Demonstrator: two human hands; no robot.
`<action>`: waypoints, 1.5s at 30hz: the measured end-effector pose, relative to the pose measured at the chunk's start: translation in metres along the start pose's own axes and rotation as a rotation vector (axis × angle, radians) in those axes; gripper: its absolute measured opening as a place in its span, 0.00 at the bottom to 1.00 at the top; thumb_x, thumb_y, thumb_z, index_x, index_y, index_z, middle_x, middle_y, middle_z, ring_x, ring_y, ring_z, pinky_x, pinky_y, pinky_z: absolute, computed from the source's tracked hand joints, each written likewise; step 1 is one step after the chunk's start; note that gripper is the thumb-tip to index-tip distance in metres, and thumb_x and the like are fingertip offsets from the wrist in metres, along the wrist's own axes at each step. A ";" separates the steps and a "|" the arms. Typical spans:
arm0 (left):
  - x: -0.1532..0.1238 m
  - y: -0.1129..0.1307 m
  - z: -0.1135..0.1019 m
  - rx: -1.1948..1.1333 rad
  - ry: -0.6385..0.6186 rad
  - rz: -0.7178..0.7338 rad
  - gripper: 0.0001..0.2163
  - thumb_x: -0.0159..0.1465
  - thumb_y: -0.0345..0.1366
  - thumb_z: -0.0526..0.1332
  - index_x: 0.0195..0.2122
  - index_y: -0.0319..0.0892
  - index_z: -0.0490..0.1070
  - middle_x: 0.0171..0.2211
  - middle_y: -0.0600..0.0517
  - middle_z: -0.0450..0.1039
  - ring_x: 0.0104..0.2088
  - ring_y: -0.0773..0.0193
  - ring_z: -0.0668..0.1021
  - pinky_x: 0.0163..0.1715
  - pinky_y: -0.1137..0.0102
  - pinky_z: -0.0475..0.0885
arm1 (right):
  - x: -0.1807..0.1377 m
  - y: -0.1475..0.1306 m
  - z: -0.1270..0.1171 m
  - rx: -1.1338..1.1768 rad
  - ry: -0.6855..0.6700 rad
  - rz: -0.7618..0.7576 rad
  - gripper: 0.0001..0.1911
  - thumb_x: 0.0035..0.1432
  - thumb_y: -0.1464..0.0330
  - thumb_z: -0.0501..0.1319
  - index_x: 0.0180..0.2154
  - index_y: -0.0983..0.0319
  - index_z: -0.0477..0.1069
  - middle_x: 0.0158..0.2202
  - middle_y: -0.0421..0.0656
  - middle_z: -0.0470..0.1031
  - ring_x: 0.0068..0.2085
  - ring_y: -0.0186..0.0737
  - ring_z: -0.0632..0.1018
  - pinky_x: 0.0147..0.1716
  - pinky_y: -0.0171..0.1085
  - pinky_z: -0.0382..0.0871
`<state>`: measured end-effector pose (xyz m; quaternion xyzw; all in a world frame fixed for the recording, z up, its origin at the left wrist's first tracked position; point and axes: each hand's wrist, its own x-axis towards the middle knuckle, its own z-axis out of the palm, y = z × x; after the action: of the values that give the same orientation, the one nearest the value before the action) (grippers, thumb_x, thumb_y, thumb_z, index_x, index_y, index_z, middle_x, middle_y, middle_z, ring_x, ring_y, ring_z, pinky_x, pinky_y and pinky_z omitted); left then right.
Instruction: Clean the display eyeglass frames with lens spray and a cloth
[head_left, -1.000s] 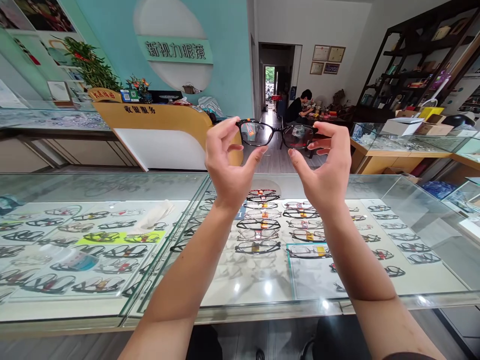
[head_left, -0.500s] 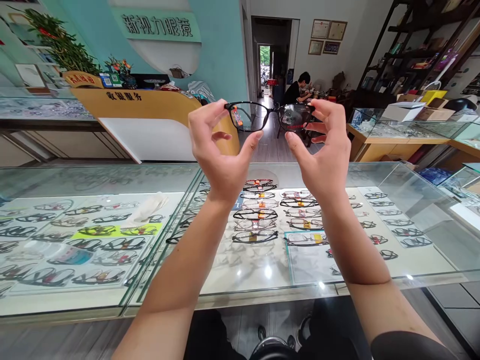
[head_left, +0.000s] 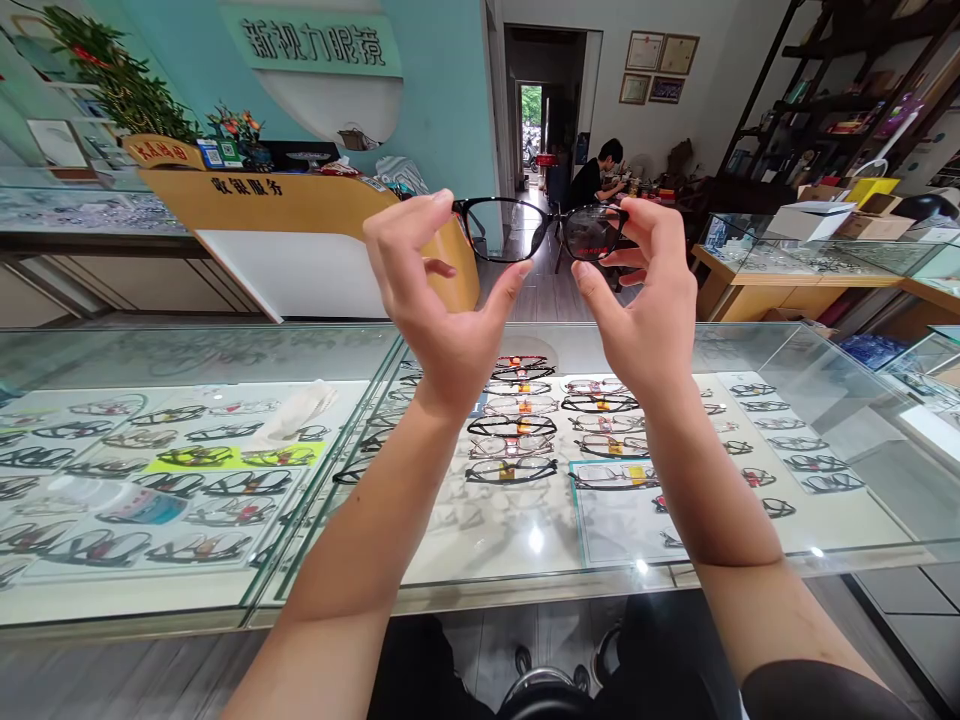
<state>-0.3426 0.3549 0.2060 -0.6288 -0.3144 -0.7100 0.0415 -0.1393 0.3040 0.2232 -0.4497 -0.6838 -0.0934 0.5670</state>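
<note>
Both arms reach forward over a glass display counter [head_left: 480, 592], and between the hands a pair of black-framed glasses [head_left: 553, 217] is held up in the air, well above the glass top, with the lenses side by side. The left hand [head_left: 431, 285] pinches the left end of the frame, its fingertips at the upper outer corner and its thumb reaching in under the lower rim of that lens. The right hand [head_left: 651, 295] grips the right end in much the same way, fingers at the outer corner, thumb tip by the lower rim; whether either thumb actually touches the rim, I cannot tell. Small red marks show on the right lens. Below the glass, between the forearms, lie rows of spectacles [head_left: 512, 427], several with orange or yellow tags, and a teal-edged panel [head_left: 622, 530] sits near the right forearm. More frames fill the left section of the counter, two of them on a yellow-green strip [head_left: 238, 458]. Beyond stands a reception desk [head_left: 300, 275] with a yellow top band, while a seated person [head_left: 587, 188] in black bends over a cluttered table near the doorway, under four framed certificates [head_left: 645, 50]
</note>
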 end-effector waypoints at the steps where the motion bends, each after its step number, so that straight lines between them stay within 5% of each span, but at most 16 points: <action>1: 0.000 0.001 -0.001 -0.001 -0.002 0.009 0.39 0.61 0.68 0.74 0.65 0.53 0.66 0.69 0.43 0.68 0.76 0.41 0.65 0.59 0.47 0.79 | 0.000 0.001 0.000 0.002 -0.007 -0.001 0.28 0.75 0.52 0.62 0.70 0.47 0.59 0.70 0.50 0.74 0.59 0.57 0.83 0.55 0.62 0.82; 19: 0.002 -0.016 0.006 0.004 0.012 0.031 0.37 0.66 0.68 0.70 0.70 0.60 0.62 0.68 0.44 0.71 0.68 0.45 0.78 0.48 0.53 0.84 | -0.002 -0.009 -0.001 -0.058 0.071 -0.045 0.32 0.76 0.53 0.60 0.75 0.43 0.54 0.71 0.51 0.69 0.64 0.58 0.80 0.54 0.60 0.85; 28: -0.003 -0.003 0.009 -0.072 0.041 -0.005 0.39 0.67 0.68 0.69 0.71 0.57 0.56 0.70 0.43 0.66 0.67 0.46 0.78 0.55 0.53 0.81 | -0.012 -0.025 0.001 -0.160 0.177 -0.100 0.38 0.78 0.56 0.59 0.80 0.40 0.45 0.74 0.51 0.65 0.71 0.60 0.74 0.57 0.61 0.86; 36: -0.012 0.016 0.003 -0.025 0.095 0.123 0.33 0.74 0.65 0.62 0.73 0.61 0.52 0.66 0.44 0.68 0.63 0.49 0.82 0.52 0.53 0.82 | -0.025 -0.039 -0.022 0.104 0.197 -0.220 0.36 0.79 0.48 0.54 0.81 0.40 0.47 0.78 0.46 0.61 0.76 0.63 0.70 0.63 0.61 0.80; 40: -0.044 0.004 -0.014 0.095 -0.002 0.105 0.35 0.72 0.61 0.67 0.74 0.58 0.55 0.69 0.43 0.68 0.68 0.47 0.77 0.53 0.52 0.82 | -0.043 -0.010 -0.028 0.270 0.062 -0.105 0.36 0.77 0.42 0.53 0.79 0.41 0.54 0.75 0.47 0.68 0.76 0.64 0.71 0.66 0.62 0.77; 45: -0.097 -0.032 -0.030 0.073 -0.067 0.117 0.37 0.65 0.58 0.76 0.69 0.55 0.62 0.66 0.39 0.72 0.67 0.41 0.76 0.52 0.49 0.80 | -0.072 0.054 -0.003 0.469 -0.073 0.088 0.29 0.77 0.42 0.54 0.67 0.47 0.76 0.65 0.47 0.81 0.66 0.55 0.82 0.63 0.57 0.79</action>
<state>-0.3627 0.3329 0.1040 -0.6676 -0.3042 -0.6729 0.0951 -0.1019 0.2964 0.1421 -0.3380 -0.6864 0.1090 0.6345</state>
